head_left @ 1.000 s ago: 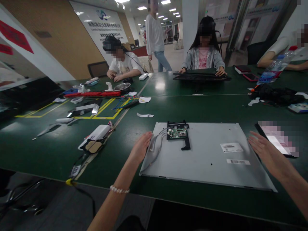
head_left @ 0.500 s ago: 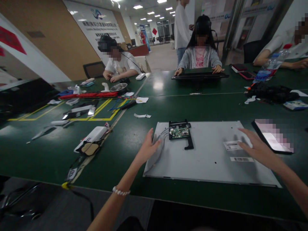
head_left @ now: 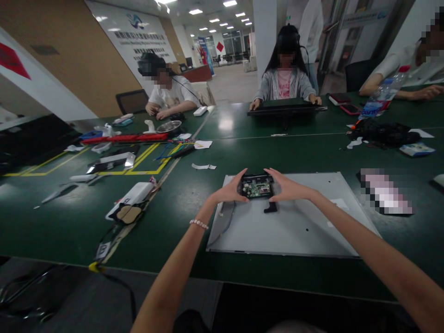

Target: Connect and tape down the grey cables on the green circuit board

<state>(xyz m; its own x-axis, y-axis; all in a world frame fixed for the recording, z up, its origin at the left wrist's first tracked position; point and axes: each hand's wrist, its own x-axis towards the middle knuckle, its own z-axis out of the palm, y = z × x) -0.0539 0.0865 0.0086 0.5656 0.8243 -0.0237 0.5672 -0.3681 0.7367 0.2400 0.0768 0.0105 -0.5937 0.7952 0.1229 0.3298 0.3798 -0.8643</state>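
On the large light-grey metal panel (head_left: 294, 231) sits a green circuit board (head_left: 256, 188) in a black plastic bracket (head_left: 270, 208). My left hand (head_left: 229, 190) grips the left side of this board assembly, its fingers at the far corner and thumb at the near one. Opposite it, my right hand (head_left: 290, 187) holds the right side the same way. The bracket's side arm is partly hidden by my right hand. Grey cables (head_left: 227, 219) run from near the board over the panel's left part. My right forearm covers much of the labels.
A phone (head_left: 386, 192) lies right of the panel. Left are a white battery-like pack (head_left: 133, 201) with a strap and several loose parts. Across the table a person handles a dark screen (head_left: 286, 110); others sit left and right. Bottles (head_left: 378, 99) stand at the far right.
Both hands have moved inward over the panel, from spread apart to the two sides of the circuit board, and closed on it. The view has shifted slightly.
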